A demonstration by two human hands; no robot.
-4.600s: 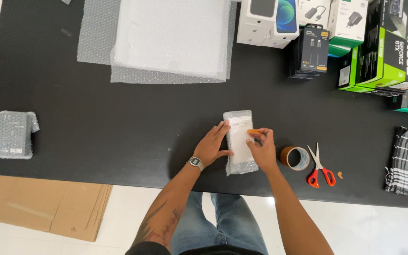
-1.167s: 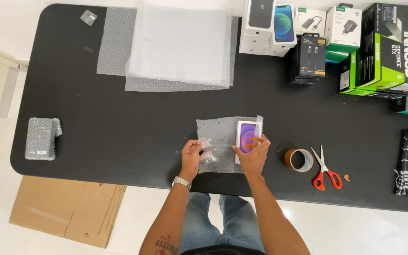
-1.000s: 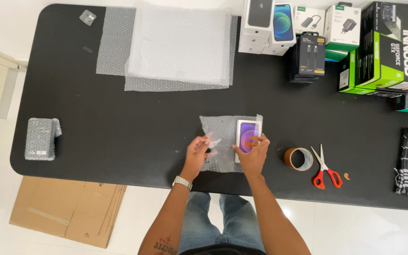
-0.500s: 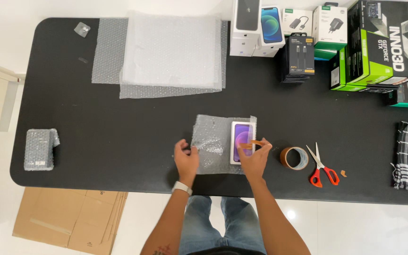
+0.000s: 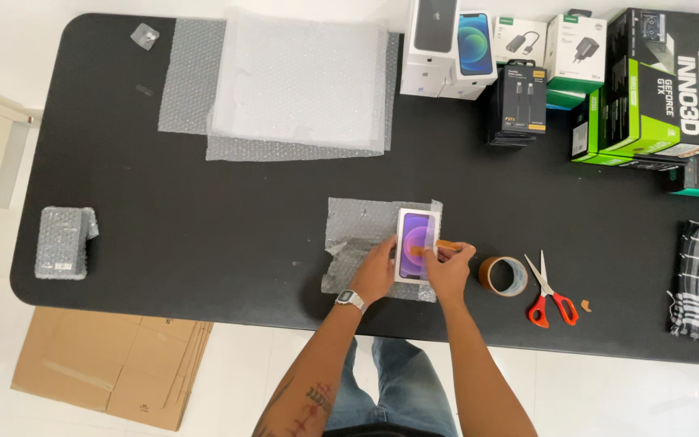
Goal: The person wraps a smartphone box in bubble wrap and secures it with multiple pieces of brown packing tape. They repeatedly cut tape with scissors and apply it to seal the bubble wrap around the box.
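1. The left hand (image 5: 375, 271) rests with its fingers spread flat on the left edge of a white phone box (image 5: 416, 243), pressing it down; they are not closed around it.
2. The right hand (image 5: 449, 265) lies at the box's right edge, its fingers pinched together on a short strip of brown tape (image 5: 446, 245) that sticks out to the right.
3. The phone box, with a purple picture on its lid, lies flat on a sheet of bubble wrap (image 5: 357, 231), on the right part of that sheet, near the front edge of the black desk (image 5: 204, 210).
4. Just right of the right hand lies a roll of brown tape (image 5: 502, 274), and beside it red-handled scissors (image 5: 548, 290).
5. At the desk's back lies a stack of bubble wrap sheets (image 5: 285, 81); boxed goods (image 5: 479, 57) stand at the back right.
6. A wrapped parcel (image 5: 64, 241) lies near the desk's left edge, well apart from the hands.
7. Flat cardboard (image 5: 107, 368) lies on the floor.
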